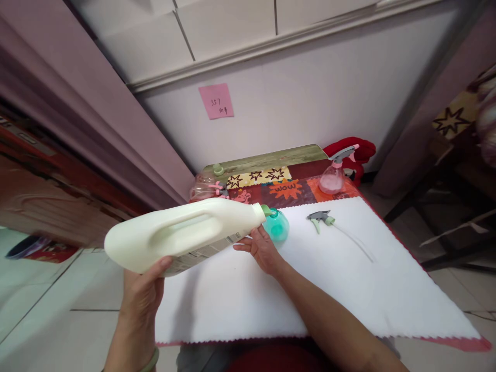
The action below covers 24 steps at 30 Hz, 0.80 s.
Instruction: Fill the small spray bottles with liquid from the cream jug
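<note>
My left hand (145, 289) grips the base of a large cream plastic jug (182, 235) with a moulded handle, tipped on its side. The jug's mouth meets a small green funnel (266, 210) at the neck of a teal spray bottle (277, 225) on the white cloth (349, 279). My right hand (262, 249) is closed round the lower side of the teal bottle, under the jug's neck. The bottle's spray head with its long tube (324, 219) lies loose on the cloth to the right.
A pink spray bottle (334, 176) stands at the back right, a clear bottle (205, 188) lies at the back left beside a green cap (218, 169). A patterned cloth (287, 189) covers the table's rear. A pink note (216, 101) is on the wall. A chair (457, 170) stands right.
</note>
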Available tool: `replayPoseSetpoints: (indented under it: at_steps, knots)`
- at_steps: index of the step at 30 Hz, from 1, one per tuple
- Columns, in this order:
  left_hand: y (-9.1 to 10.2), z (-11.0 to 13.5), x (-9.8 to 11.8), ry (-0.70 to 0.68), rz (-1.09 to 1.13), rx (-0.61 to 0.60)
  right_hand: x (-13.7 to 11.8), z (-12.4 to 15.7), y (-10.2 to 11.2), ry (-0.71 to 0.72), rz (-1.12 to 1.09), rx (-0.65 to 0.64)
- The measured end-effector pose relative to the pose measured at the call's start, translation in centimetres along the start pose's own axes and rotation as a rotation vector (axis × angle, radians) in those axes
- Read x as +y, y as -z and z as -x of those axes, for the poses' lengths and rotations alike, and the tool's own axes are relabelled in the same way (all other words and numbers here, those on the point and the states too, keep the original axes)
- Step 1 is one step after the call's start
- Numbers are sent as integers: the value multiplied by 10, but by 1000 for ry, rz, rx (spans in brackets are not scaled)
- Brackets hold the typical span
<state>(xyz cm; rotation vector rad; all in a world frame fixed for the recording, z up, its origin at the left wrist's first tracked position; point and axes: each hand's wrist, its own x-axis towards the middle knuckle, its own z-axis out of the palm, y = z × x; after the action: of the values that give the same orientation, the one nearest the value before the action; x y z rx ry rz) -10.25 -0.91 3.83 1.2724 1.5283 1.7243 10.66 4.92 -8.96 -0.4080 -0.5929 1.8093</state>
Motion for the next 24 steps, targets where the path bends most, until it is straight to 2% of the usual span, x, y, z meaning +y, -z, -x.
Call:
replayPoseSetpoints:
  at_steps: [4, 24]
  knots:
    - [-1, 0, 0, 38, 150, 5, 1, 0, 0, -2, 0, -3]
    - [0, 0, 0, 29, 112, -16, 0, 1, 0, -5, -14, 5]
